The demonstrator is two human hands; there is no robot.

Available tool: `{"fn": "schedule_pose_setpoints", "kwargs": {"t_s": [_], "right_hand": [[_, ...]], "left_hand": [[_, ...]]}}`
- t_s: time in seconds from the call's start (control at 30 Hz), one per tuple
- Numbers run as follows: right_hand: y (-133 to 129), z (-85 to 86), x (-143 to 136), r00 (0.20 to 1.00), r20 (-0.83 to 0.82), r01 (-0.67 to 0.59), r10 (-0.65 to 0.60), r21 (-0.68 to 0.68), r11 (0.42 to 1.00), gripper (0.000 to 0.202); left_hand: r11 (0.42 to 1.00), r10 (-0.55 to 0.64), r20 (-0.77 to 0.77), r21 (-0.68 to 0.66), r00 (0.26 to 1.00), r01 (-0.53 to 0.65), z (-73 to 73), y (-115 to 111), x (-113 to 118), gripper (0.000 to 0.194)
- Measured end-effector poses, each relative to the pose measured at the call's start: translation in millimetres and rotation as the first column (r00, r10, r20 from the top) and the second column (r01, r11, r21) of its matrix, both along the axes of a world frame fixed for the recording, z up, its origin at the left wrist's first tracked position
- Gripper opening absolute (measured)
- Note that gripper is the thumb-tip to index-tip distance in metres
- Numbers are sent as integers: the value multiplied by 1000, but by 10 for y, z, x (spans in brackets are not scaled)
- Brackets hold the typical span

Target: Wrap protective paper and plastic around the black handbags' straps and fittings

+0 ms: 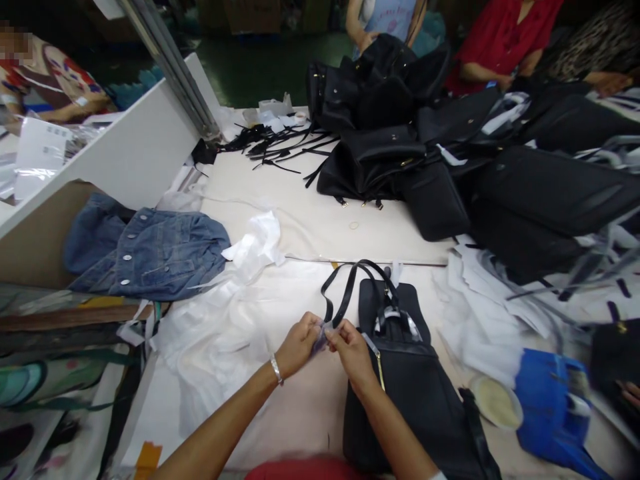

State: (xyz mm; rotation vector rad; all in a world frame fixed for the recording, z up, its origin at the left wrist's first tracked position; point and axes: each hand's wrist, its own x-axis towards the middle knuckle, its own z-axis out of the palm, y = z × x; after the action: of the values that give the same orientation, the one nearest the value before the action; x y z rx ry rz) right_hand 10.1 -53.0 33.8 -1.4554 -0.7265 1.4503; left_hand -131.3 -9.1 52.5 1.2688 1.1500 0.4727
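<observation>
A black bag (407, 393) lies on the table in front of me, its flap turned open at the far end. From it a thin black strap (345, 293) loops toward my hands. My left hand (301, 343), with a silver bracelet at the wrist, pinches a piece of clear plastic film (324, 333) near the strap's end. My right hand (353, 352) pinches the other side of the film, close to the bag's left edge. A zipper with a gold-coloured pull (380, 370) shows beside my right hand. The fingertips partly hide where film and strap meet.
Black bags (370, 153) are piled at the back right, beside loose black straps (280, 143). White wrapping sheets (215, 340) and a denim jacket (155, 250) lie left. A blue container (547, 407) and round dish (496, 402) stand right. Other people are around the table.
</observation>
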Motion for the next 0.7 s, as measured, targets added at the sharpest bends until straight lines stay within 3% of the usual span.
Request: {"fn": "schedule_pose_setpoints", "kwargs": {"t_s": [0.1,0.2,0.3,0.4,0.47,0.53,0.6,0.63,0.7], "right_hand": [[-25,-65,23,998,48,30,-29,-13,999,23],[-17,-74,30,998,-43,50,-52,-46,998,40],[-40,-82,20,980,-197,-26,3,-111,993,35],[-126,-92,-8,968,-248,-99,51,-184,978,29],[-200,-71,-20,974,-207,-131,90,-195,972,29],[-277,-8,-24,981,-145,-156,131,-180,971,31],[-359,86,-48,981,-119,-170,151,-172,970,35],[-403,136,-77,980,-132,-168,146,-174,970,38],[-504,222,-174,969,-218,-157,117,-175,972,42]], "left_hand": [[998,5,36,-70,999,-3,-50,-66,13,27],[998,32,52,-59,998,-29,-39,-92,44,29],[997,56,47,58,997,-59,10,-126,79,28],[975,13,14,220,1000,-15,69,-205,15,29],[945,-34,-58,324,998,51,83,-258,-145,32],[893,20,-207,444,978,75,58,-273,-416,35],[826,211,-401,560,891,57,-19,-212,-760,39],[804,317,-495,592,809,48,-78,-145,-937,41],[820,423,-659,571,622,48,-227,47,-1245,48]]}}
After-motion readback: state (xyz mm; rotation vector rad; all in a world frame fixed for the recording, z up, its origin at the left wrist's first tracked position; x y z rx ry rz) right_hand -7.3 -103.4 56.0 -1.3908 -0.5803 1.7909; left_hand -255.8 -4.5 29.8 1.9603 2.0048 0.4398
